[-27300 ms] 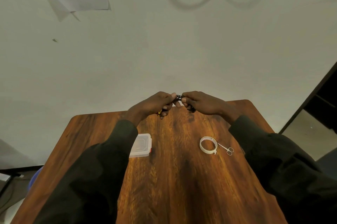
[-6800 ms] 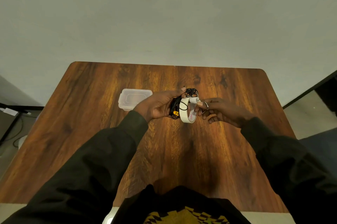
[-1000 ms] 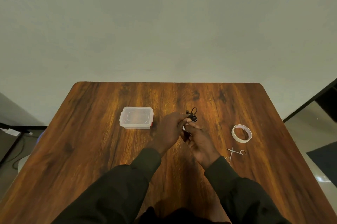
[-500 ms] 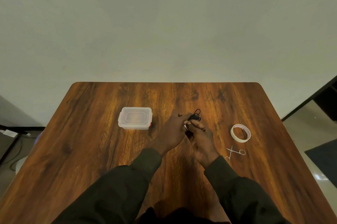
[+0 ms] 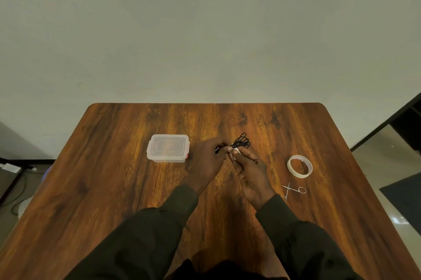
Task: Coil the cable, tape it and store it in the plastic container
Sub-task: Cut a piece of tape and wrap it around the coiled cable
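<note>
A small coil of black cable [image 5: 242,142] is held above the middle of the wooden table [image 5: 114,188]. My left hand [image 5: 208,161] pinches the coil at its near end, and the loops stick out to the far right. My right hand [image 5: 250,172] presses a small white piece of tape [image 5: 235,151] against the coil with its fingertips. The clear plastic container [image 5: 168,151] with its lid on sits on the table just left of my left hand.
A white tape roll [image 5: 299,165] lies on the table to the right of my hands. Small metal scissors [image 5: 291,191] lie just in front of it. A plain wall stands behind the table's far edge.
Both hands stayed together over the table's middle. The cable loops now stick out further to the right, and the white tape piece shows at my right fingertips.
</note>
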